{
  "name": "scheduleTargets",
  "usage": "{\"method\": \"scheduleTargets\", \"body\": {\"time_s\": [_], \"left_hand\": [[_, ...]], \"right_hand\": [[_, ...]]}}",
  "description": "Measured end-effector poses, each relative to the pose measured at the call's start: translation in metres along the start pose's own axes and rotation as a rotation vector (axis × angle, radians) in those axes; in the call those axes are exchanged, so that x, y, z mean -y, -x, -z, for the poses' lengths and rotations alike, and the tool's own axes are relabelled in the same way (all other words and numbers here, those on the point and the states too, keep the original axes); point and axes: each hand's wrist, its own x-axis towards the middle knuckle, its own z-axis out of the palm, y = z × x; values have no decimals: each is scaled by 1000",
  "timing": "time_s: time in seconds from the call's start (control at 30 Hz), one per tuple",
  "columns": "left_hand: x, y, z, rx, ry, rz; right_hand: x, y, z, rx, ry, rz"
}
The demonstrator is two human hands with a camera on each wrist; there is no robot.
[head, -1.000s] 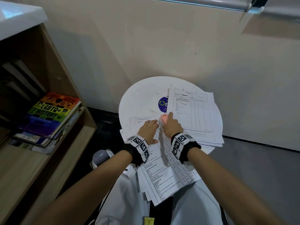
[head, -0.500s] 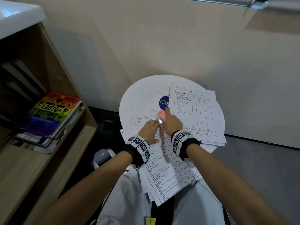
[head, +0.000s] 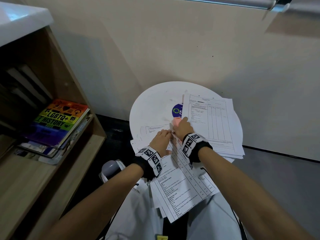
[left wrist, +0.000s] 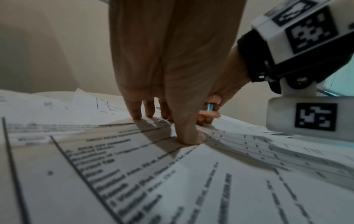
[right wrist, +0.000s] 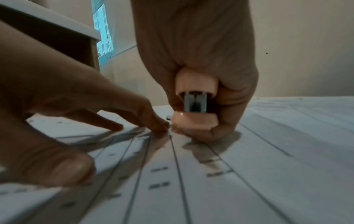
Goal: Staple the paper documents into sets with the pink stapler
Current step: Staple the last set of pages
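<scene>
2 hands on the papers (head: 180,184): right hand (head: 182,128) gripping pink stapler (right wrist: 195,103) at the corner, left hand (head: 160,141) fingertips (left wrist: 188,139) spread, pressing sheets flat on round table (head: 149,108).

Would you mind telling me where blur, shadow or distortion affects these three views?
Head view: sharp, wide-angle bend at the shelf. Left wrist view: near print on the papers blurred, left hand casts a shadow. Right wrist view: pink stapler fairly clear, foreground thumb soft.
</scene>
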Motion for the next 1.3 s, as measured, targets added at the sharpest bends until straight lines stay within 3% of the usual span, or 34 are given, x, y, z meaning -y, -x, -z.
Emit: {"method": "scheduleTargets", "body": {"time_s": [0.23, 0.33, 0.47, 0.6, 0.8, 1.07, 1.17, 1.3], "left_hand": [[8, 0, 3, -10, 44, -40], [15, -2, 7, -162, 360, 1], [12, 3, 16, -344, 1103, 219], [5, 18, 15, -491, 1336, 226], [4, 32, 14, -685, 1308, 249], [19, 39, 34, -795, 1291, 251], [50, 48, 38, -806, 1200, 282], [118, 79, 18, -722, 972, 394]], "right_hand": [[-4, 2, 0, -44, -63, 102], [-10, 9, 0, -49, -141, 162], [-15, 25, -1, -43, -288, 232], [-11, 42, -5, -54, -377, 267], [0, 69, -10, -66, -413, 298], [2, 90, -7, -63, -258, 371], [-6, 84, -5, -41, -275, 335], [-25, 66, 0, -6, -337, 189]]}}
